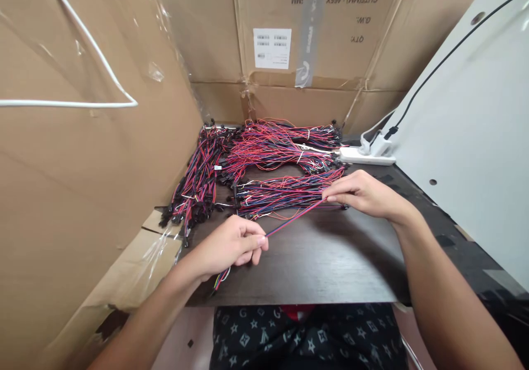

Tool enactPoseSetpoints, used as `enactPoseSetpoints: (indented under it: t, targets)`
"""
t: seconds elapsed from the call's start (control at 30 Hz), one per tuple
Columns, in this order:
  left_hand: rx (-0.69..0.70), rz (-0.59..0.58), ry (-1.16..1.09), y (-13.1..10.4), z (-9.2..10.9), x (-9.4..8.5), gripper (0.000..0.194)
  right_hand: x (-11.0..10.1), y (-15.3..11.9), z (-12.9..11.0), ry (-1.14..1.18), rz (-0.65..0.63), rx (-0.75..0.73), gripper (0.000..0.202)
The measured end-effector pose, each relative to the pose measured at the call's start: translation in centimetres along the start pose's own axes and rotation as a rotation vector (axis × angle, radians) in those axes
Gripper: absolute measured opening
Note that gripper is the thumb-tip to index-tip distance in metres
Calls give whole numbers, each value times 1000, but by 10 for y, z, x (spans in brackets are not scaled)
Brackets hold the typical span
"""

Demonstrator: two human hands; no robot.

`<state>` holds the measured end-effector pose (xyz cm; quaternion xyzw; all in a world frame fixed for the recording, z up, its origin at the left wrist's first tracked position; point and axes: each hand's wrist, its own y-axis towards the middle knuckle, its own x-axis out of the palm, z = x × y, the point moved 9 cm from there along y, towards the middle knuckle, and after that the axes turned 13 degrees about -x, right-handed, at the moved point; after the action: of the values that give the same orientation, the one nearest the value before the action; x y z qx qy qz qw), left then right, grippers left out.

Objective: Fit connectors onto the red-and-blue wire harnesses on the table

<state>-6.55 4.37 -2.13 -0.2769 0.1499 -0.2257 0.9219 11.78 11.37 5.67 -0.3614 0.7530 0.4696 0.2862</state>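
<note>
Near the front-left corner of the desk [326, 271], coloured wire ends [220, 280] show below our left hand [237, 241], which pinches a red-and-blue lead [294, 218]. We hold it straight over to our right hand [362, 194], pinching it too. Beyond, wire bundles [281, 196] lie toward the left and back edges, a power strip [367, 156] near the back-right corner.

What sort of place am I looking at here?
Probably a makeshift wiring bench: the left hand and right hand hold a thin cable above a dark tabletop, wire bundles lie farther back, and cardboard walls in the back and left side.
</note>
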Motion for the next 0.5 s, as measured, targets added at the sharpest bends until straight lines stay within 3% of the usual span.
enactPoseSetpoints:
  t: [0.3, 0.5]
  targets:
    - [46, -164, 9, 17, 19, 12, 22, -15, -23, 11, -8, -62, 194, 23]
    - [72, -136, 223, 33, 34, 18, 17, -14, -49, 14, -46, -174, 238, 31]
